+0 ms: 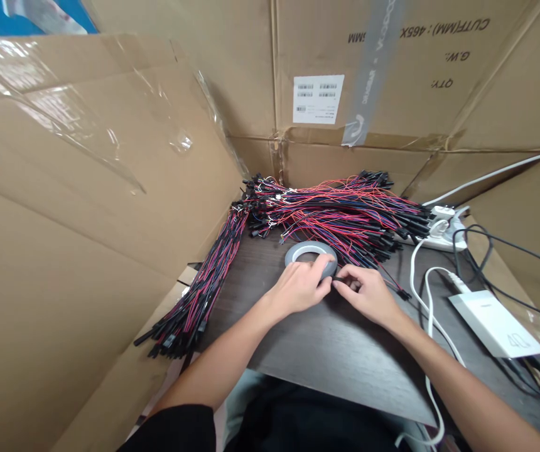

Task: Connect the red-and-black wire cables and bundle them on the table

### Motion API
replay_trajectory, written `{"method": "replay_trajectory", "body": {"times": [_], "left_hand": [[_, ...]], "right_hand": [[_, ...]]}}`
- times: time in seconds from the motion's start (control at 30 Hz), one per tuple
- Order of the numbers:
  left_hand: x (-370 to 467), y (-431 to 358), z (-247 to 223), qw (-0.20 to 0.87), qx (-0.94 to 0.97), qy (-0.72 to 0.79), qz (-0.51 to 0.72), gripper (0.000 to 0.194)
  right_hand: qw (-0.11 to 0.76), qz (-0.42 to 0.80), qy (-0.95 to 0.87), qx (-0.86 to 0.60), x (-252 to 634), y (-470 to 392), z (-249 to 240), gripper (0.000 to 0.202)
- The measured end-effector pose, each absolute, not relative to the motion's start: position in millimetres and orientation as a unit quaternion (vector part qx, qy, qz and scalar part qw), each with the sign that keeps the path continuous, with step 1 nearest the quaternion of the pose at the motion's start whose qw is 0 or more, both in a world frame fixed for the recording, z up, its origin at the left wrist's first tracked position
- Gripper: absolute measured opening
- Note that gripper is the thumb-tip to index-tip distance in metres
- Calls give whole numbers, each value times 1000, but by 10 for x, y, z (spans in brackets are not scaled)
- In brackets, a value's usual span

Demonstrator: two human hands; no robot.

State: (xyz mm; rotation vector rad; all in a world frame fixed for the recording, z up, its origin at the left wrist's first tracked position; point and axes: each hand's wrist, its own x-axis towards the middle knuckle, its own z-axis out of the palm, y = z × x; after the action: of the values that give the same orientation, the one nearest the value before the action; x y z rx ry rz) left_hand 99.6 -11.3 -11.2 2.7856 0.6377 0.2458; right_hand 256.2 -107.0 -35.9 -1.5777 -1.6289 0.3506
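A roll of dark grey tape (292, 252) with a pale core is by the wire bundles on the desk. My left hand (301, 286) grips its near right edge, thumb and fingers closed. Close beside it, my right hand (368, 294) is closed in a pinch, fingertips almost meeting the left thumb. A small dark strip shows between the two hands; whether it is tape or a wire end I cannot tell. Behind them lies a large heap of red, blue and black wire harnesses (326, 204) with black connectors.
Another bundle of wire harnesses (218, 263) hangs over the desk's left edge. Cardboard walls (373, 169) enclose the back and sides. At right are a white power strip (444, 242), a white power bank (496, 323) and loose white and black cables (432, 314).
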Motion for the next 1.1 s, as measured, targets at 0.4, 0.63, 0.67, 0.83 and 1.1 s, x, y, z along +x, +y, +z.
{"method": "replay_trajectory", "body": {"times": [0.4, 0.63, 0.67, 0.83, 1.1], "left_hand": [[991, -86, -176, 157, 962, 172, 141, 24], [997, -94, -183, 144, 964, 180, 133, 20], [997, -93, -187, 144, 964, 178, 132, 20], [997, -104, -213, 140, 968, 167, 125, 22], [1004, -155, -206, 144, 971, 160, 102, 25]], "right_hand": [[420, 46, -646, -636, 2513, -1105, -393, 17], [372, 39, -626, -684, 2505, -1117, -384, 24], [360, 38, -631, -686, 2502, -1118, -378, 22], [309, 16, -668, -677, 2458, -1128, -373, 16], [267, -17, -704, -658, 2489, -1142, -411, 24]]}}
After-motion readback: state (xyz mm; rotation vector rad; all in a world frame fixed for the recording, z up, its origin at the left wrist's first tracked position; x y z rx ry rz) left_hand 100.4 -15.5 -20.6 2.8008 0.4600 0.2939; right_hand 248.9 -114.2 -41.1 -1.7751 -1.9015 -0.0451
